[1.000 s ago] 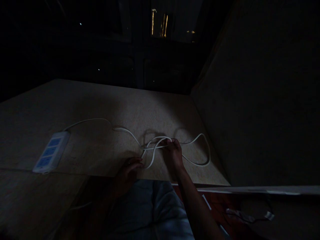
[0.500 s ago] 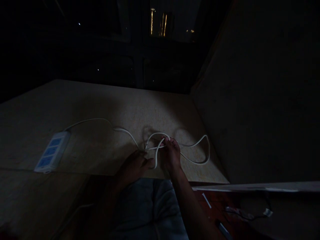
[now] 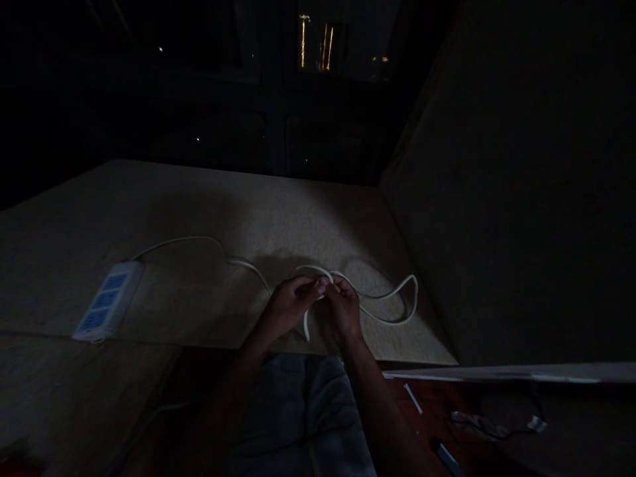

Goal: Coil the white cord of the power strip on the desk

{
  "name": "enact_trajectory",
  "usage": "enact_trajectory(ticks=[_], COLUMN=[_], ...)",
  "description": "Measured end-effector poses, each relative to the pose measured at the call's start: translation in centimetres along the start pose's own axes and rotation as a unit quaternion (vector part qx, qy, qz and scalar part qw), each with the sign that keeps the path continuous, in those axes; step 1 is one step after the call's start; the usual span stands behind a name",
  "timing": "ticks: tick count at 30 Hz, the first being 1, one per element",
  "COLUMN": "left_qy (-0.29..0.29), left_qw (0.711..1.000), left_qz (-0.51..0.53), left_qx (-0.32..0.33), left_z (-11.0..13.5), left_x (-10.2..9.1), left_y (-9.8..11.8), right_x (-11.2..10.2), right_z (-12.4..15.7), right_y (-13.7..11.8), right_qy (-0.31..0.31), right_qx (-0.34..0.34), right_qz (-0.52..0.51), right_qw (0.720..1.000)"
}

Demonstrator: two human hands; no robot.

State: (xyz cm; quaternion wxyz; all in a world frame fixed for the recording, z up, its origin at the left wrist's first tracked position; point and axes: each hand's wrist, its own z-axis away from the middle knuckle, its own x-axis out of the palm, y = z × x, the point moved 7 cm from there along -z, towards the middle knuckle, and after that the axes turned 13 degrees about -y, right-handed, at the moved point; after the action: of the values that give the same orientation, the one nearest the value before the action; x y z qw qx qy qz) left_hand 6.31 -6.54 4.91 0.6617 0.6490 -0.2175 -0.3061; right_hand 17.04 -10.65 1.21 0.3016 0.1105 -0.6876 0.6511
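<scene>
With the two hands taken as the dial's centre, a white cord (image 3: pixel 306 324) is being held there, just above a pale surface (image 3: pixel 258 212). It is being grasped between the bent thumb and fingers of the right hand (image 3: pixel 345 310), and beside these it is being pinched by the fingertips of the left hand (image 3: pixel 289 303); the exact contact is being hidden in dimness. A wide loop is being spread toward three o'clock, a short bend toward seven. At nine o'clock a power strip (image 3: pixel 108 301) is being supported by the surface. At twelve, a dark window (image 3: pixel 342 40) is being dotted with lights.
</scene>
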Motion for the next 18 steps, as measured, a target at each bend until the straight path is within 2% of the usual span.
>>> enact_trajectory(ticks=[2, 4, 9, 11, 15, 18], left_qy=[-0.003, 0.018, 0.095, 0.140, 0.281, 0.340], left_qw=[1.000, 0.999, 0.994, 0.987, 0.953, 0.939], left_qz=[0.003, 0.007, 0.028, 0.047, 0.106, 0.050], left_qx=[-0.015, -0.035, -0.056, -0.061, -0.038, -0.007], left_z=[-0.3, 0.4, 4.4, 6.1, 9.1, 11.3], left_x=[0.0, -0.6, -2.2, -2.7, -4.5, -6.1], left_y=[-0.2, -0.3, -1.2, -2.7, -7.0, -8.9], right_x=[-0.5, -1.2, -2.3, -2.0, -1.7, -2.5], right_z=[0.1, 0.2, 0.4, 0.3, 0.0, -0.2], right_y=[-0.3, -0.6, -1.2, -1.4, -1.6, -2.2], right_qy=[0.004, 0.027, 0.091, 0.084, 0.052, 0.054], right_qx=[0.001, -0.005, -0.051, -0.059, -0.026, -0.025], right_qz=[0.015, 0.013, -0.056, -0.070, -0.080, -0.087], right_qw=[1.000, 1.000, 0.993, 0.992, 0.995, 0.994])
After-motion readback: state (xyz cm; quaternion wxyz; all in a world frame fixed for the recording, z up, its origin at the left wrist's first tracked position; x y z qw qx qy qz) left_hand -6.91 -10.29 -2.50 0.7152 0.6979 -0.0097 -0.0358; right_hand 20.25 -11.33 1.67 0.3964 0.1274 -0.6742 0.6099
